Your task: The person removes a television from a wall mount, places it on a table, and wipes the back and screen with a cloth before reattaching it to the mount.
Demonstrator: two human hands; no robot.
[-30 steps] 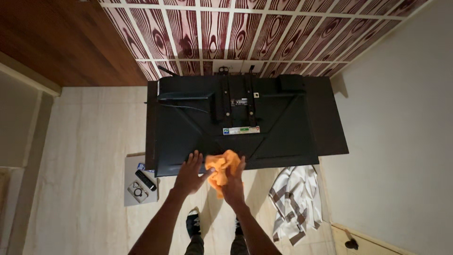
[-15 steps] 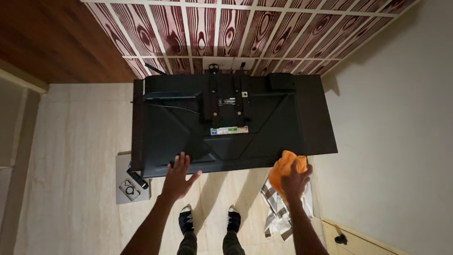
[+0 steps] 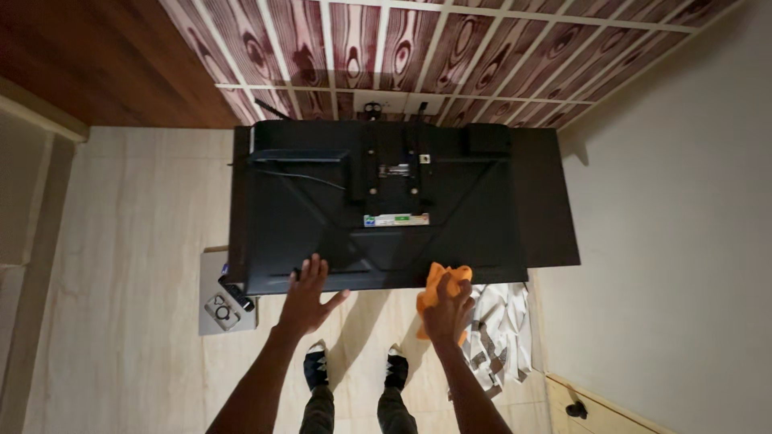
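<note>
Two feet (image 3: 354, 371) stood nearest, in dark socks, on the pale floor (image 3: 137, 265). Two hands were up: the left hand (image 3: 308, 299) lay flat with fingers spread wide on the near edge of the TV (image 3: 378, 209), and the right hand (image 3: 447, 312) gripped one orange cloth (image 3: 438, 283) against that same edge. One checked towel (image 3: 498, 329) lay beside it, partly hidden by the right arm. One grey tray (image 3: 215, 317) at left held small items, hard to make out, tucked under the TV's corner. Beyond, the wood-grain wall panels (image 3: 354, 48) ran out of view.
</note>
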